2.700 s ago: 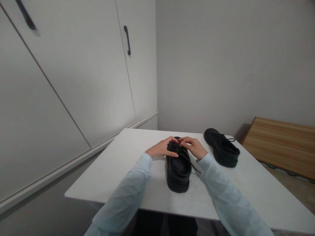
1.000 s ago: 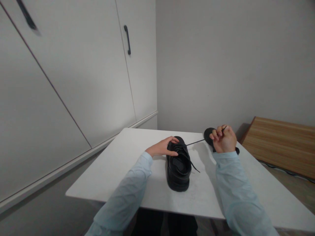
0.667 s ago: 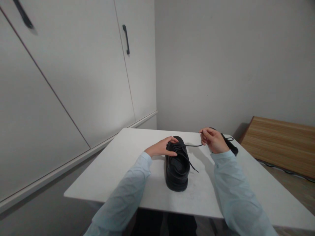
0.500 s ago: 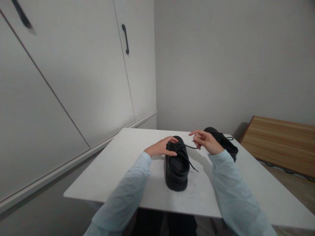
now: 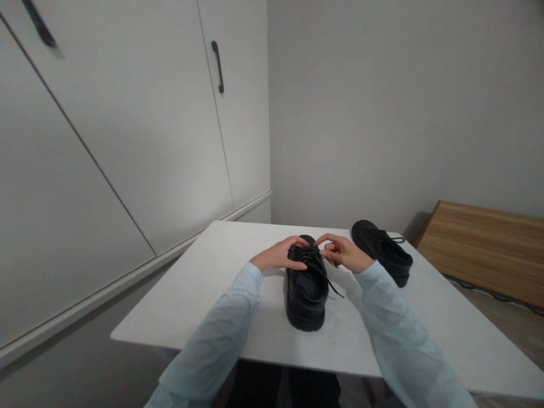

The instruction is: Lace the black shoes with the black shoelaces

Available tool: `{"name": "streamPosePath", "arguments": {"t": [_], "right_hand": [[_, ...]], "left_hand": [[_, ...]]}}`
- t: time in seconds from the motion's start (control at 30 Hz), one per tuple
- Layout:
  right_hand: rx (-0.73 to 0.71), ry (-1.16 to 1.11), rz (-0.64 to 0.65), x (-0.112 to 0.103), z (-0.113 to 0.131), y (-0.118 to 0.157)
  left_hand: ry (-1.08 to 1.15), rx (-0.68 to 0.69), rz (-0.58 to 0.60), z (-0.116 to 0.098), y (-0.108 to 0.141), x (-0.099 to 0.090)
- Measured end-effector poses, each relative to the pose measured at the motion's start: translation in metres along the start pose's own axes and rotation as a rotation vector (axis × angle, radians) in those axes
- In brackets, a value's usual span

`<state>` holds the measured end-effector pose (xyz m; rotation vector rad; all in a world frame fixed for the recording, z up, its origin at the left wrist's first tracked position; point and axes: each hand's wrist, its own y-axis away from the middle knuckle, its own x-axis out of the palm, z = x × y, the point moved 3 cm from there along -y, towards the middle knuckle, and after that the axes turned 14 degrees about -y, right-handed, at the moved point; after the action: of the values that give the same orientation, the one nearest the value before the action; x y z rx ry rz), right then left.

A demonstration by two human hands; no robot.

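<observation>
Currently, the step in hand appears to be lace handling on the near shoe (image 5: 306, 303), which stands upright on the white table (image 5: 238, 249) with its heel toward the person. The left hand (image 5: 280, 255) is half-closed over the left side of the near shoe, thumb and fingers apart across the lacing, holding the shoe steady. The right hand (image 5: 343, 253) is at the right side of the lacing, index finger extended, remaining fingers curled toward the thumb; whether a length of lace is pinched there cannot be determined. Continued work at this point calls for a fine fingertip grip, with the near shoe braced.

The near shoe has a smooth, leather-like black upper, a rounded toe, a wide oval opening and a thick sole. The lace (image 5: 335, 290) is thin, dark and flexible; one loose end hangs off the near shoe's right side. A matching second shoe (image 5: 381, 252) rests to the right of and beyond the near shoe, its lace forming a loop. Farther right of the near shoe is a flat wood-grain panel (image 5: 488, 243).
</observation>
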<state>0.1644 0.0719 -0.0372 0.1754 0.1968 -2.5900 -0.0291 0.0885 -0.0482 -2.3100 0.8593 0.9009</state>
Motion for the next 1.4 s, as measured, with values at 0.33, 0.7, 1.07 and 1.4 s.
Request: {"name": "streamPosePath", "arguments": {"t": [0.33, 0.7, 1.07, 1.4], "right_hand": [[-0.007, 0.031, 0.005, 0.003, -0.002, -0.002], [-0.033, 0.069, -0.002, 0.010, -0.002, -0.004], [-0.075, 0.217, -0.062, 0.015, 0.003, -0.004], [-0.115, 0.294, -0.080, 0.014, 0.002, -0.004]], "left_hand": [[-0.023, -0.002, -0.014, -0.003, -0.001, 0.000], [-0.002, -0.013, -0.083, -0.005, -0.003, 0.001], [-0.178, 0.024, -0.385, -0.018, -0.008, 0.005], [-0.232, 0.045, -0.347, -0.024, -0.009, 0.010]]}}
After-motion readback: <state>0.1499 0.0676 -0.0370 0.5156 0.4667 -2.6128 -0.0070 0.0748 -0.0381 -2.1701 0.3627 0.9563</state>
